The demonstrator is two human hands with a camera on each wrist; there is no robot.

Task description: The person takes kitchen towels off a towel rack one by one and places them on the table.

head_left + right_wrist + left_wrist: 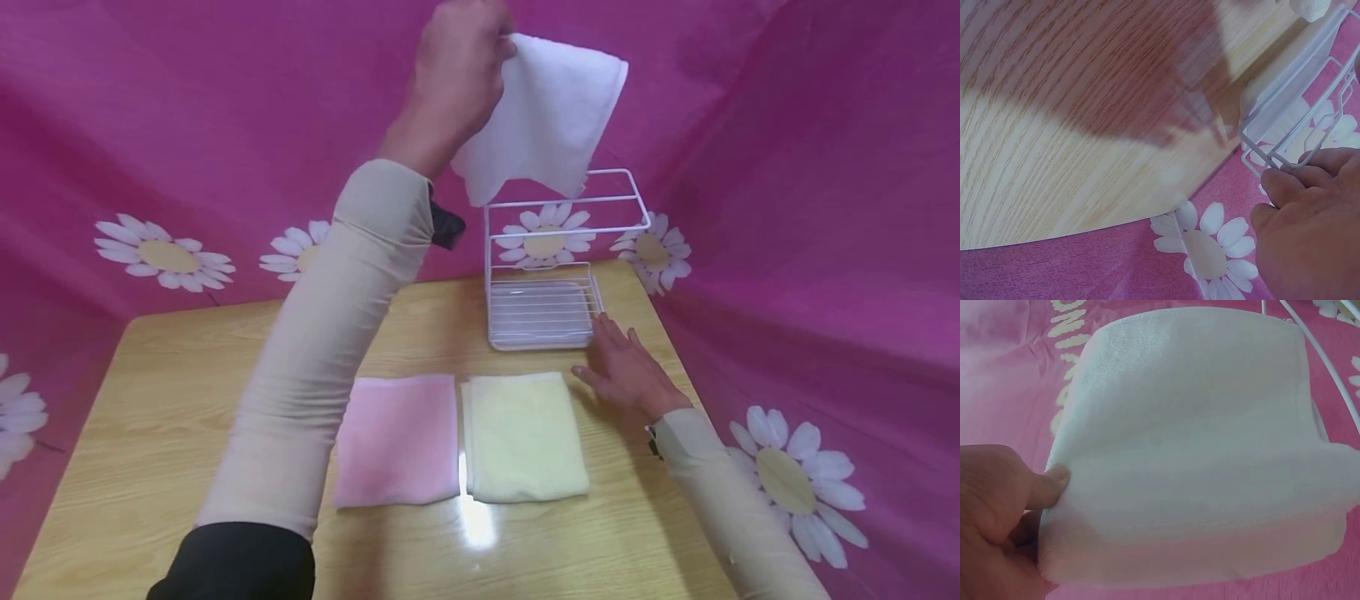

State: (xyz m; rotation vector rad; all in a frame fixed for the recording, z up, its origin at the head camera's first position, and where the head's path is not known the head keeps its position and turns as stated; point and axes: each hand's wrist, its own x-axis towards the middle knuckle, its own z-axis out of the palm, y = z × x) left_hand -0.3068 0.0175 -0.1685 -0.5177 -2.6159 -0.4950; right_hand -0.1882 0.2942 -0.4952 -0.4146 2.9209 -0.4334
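My left hand (463, 71) pinches a folded white towel (558, 104) by its edge, thumb on the near face. The towel hangs high in front of the cloth backdrop, its lower edge overlapping the top rails of a white wire rack (566, 232) in the head view. The left wrist view shows the thumb of that hand (1007, 506) at the side of the towel (1191, 425). Down at the rack's lower right side, my right hand (626, 371) touches the frame with its fingers fairly straight and thumb spread. The right wrist view has these fingertips (1282, 186) against the rack's wire (1257, 144).
A folded pink towel (397, 442) and a folded pale yellow towel (525, 437) lie side by side on the wooden table (180, 417). At the rack's base is a white tray (538, 343). Pink flowered cloth (225, 108) hangs behind and beside the table.
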